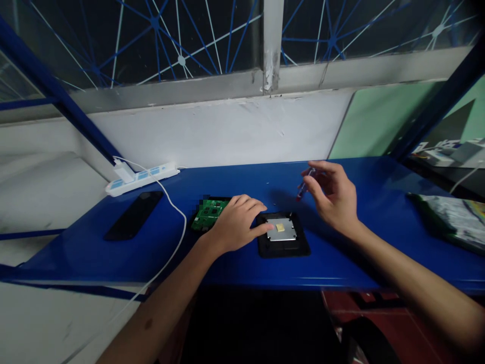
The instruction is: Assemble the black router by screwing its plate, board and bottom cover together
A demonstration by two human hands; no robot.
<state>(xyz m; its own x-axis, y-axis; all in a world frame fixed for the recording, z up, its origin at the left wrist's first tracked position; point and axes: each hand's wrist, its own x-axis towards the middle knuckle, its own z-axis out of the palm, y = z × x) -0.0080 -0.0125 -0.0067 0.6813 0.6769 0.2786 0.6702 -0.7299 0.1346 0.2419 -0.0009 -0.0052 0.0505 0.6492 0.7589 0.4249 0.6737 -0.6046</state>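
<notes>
My left hand rests with its fingers stretched out, its thumb reaching over the left edge of a square black plastic cover. Fixed in that cover is a silvery metal plate with a small cream-coloured pad on it. Left of the hand, and partly hidden behind it, lies a green circuit board in a black housing. Raised above the table, my right hand pinches a slim, clear purplish stick with a reddish lower end; its exact kind is unclear. The stick does not touch the cover.
A black phone lies on the blue table at left. Behind it, a white power strip holds a plugged-in charger, whose white cable runs across the table and over its front edge. A plastic bag sits at right.
</notes>
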